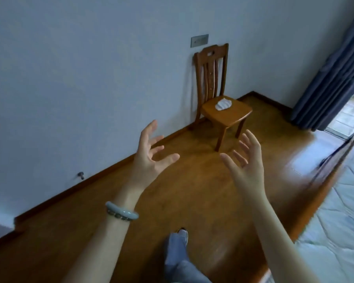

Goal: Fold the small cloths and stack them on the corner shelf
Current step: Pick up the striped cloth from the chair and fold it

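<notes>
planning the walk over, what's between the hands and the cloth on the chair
In the head view, only bare wooden floor separates the open hands, left and right, from the chair holding the cloth.

No readable text anywhere.

I see a pale blue-white wall (90, 78) meeting a glossy brown wooden floor (192, 190) along a dark skirting board (102, 170). A wooden chair (219, 82) stands backed against that wall near the room's far corner, under a grey wall plate (199, 40). At the right edge, dark blue curtains (331, 78) hang beside a bright doorway whose daylight glares off the floor.
</notes>
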Demonstrator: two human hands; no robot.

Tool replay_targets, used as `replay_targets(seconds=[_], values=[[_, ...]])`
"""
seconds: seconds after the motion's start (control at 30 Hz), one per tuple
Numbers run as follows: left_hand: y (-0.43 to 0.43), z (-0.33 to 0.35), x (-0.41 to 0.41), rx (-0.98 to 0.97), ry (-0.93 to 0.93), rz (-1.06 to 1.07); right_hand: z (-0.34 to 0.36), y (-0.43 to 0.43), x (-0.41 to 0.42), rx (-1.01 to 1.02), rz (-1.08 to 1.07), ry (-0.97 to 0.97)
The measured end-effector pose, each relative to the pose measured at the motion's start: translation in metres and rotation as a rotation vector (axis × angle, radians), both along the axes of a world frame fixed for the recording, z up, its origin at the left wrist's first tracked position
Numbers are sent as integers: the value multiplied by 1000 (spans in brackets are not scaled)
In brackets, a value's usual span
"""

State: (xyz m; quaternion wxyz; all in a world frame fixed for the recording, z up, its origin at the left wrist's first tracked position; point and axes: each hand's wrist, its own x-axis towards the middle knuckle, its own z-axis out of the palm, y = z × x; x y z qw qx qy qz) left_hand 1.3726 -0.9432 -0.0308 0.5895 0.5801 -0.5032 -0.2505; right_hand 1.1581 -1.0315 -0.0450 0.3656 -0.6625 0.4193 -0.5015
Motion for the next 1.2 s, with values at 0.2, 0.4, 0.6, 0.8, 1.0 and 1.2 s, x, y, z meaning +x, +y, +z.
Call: replay_targets(seconds=[0.2, 0.4, 0.6, 0.8, 1.0, 1.2], values=[[-157, 24, 63, 1, -33, -24, 15, -146, 69, 37, -50, -60], [-275, 24, 103, 11, -43, -75, 21, -249, 107, 24, -56, -11], [-397, 3, 134, 44, -17, -181, -2, -346, 129, 65, -171, 31], [-548, 1, 175, 35, -19, -311, -5, -461, 173, 91, -315, 20], [-685, 8, 207, 46, -35, -420, 5, -570, 211, 96, -428, 20], [-773, -4, 215, 69, -77, -479, 3, -641, 225, 150, -485, 30]])
